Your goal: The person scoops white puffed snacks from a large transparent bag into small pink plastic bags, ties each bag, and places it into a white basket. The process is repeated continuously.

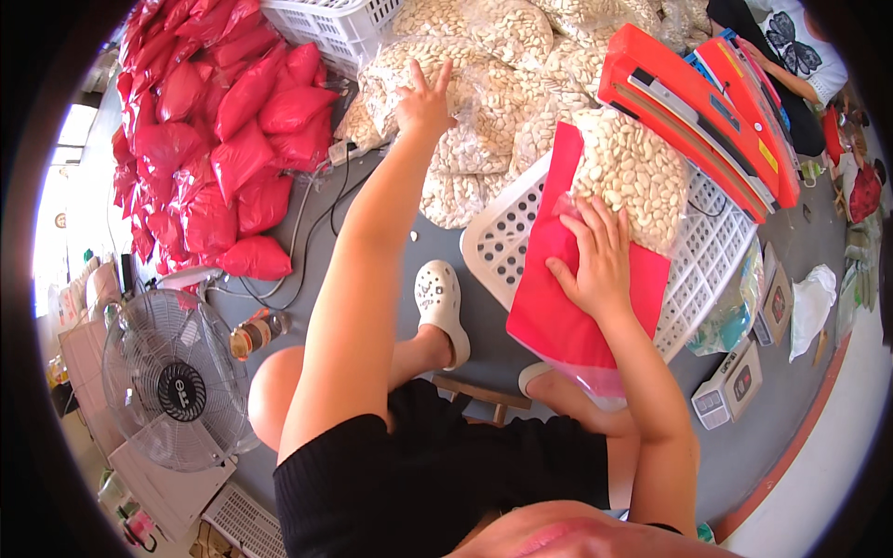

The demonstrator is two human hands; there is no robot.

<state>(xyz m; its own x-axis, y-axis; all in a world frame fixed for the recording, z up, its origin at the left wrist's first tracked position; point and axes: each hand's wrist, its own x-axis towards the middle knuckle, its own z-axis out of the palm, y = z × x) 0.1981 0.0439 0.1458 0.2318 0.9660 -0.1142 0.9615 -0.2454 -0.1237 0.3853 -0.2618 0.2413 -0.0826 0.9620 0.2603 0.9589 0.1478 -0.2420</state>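
My left hand (pixel 422 104) reaches out over the heap of clear bags of white beans (pixel 488 77), its fingers spread and nothing held in it. On a stack of red plastic bags (pixel 551 307) lies my right hand (pixel 596 254), palm down, its fingertips at the lower edge of a clear bag of white beans (pixel 631 178). Both the red bags and that clear bag rest on a white perforated plastic basket (pixel 499 240). Two red bag sealers (pixel 680 115) stand at the basket's far right end.
Filled red bags (pixel 241 118) are heaped at the upper left, beside a white crate (pixel 342 28). Cables cross the floor near a fan (pixel 181 390) and a bottle (pixel 258 335). Boxes (pixel 729 383) lie at the right. Another person's arm (pixel 785 73) shows at the upper right.
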